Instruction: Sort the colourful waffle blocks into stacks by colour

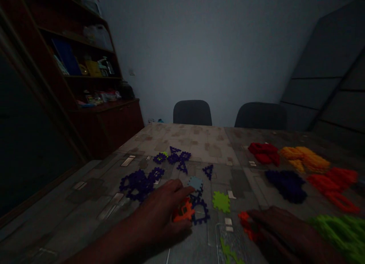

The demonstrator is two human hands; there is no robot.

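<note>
My left hand (162, 207) is at the lower middle, its thumb and fingers closed around an orange toothed plastic piece (185, 211) with a hole in it. Just right of that piece lie a dark purple toothed piece (201, 212) and a pale blue-grey square piece (196, 183). To the lower right, my right hand (285, 230) has its fingers on another orange toothed piece (247, 222), which it partly covers. Between the two hands, a lime green square piece (221, 201) rests on the table. A second green piece (229, 252) is cut off by the bottom edge.
Loose purple pieces (137, 184) and a purple triangle (209, 171) are on the patterned table (199, 136). Red (264, 153), yellow (305, 157), purple (286, 184), orange (335, 184) and green piles (342, 230) stand at right. Chairs (192, 112) are beyond.
</note>
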